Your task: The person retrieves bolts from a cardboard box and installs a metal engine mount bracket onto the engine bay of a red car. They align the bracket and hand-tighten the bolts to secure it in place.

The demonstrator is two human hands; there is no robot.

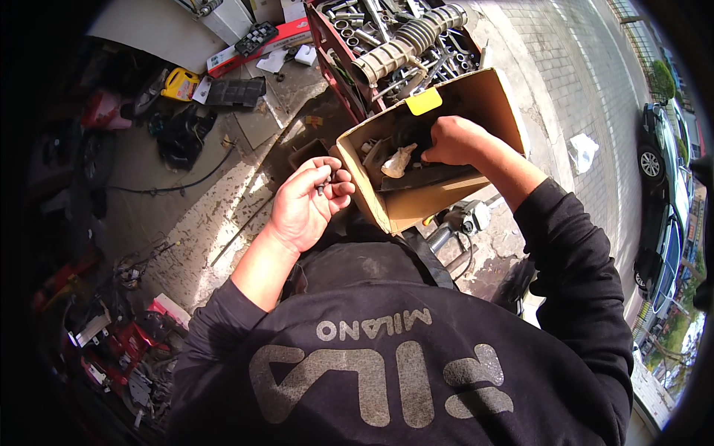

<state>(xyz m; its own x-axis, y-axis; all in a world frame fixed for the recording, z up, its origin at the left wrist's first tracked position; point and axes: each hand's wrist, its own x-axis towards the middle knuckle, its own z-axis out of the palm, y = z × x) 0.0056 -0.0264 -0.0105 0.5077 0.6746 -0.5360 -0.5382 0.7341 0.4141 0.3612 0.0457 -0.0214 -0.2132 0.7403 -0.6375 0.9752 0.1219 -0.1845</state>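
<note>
An open cardboard box [428, 209] sits in front of me, with dark parts and a crumpled, pale tan piece [399, 161] inside. My right hand [455, 141] reaches into the box from the right. Its fingers are curled downward, and whatever they grip is hidden. Just left of the box, my left hand [306, 201] is turned palm up with its fingers curled. Small dark metal pieces [324, 183], which look like bolts, are held between its thumb and fingers. A yellow tag [424, 101] is on the box's far edge.
Behind the box stands a red toolbox [335, 63] full of wrenches and sockets, with a ribbed hose [409, 43] across it. A yellow jug [180, 84] and a red-white carton [256, 46] are at far left. Red scrap parts [126, 349] lie lower left. Cars [662, 201] stand right.
</note>
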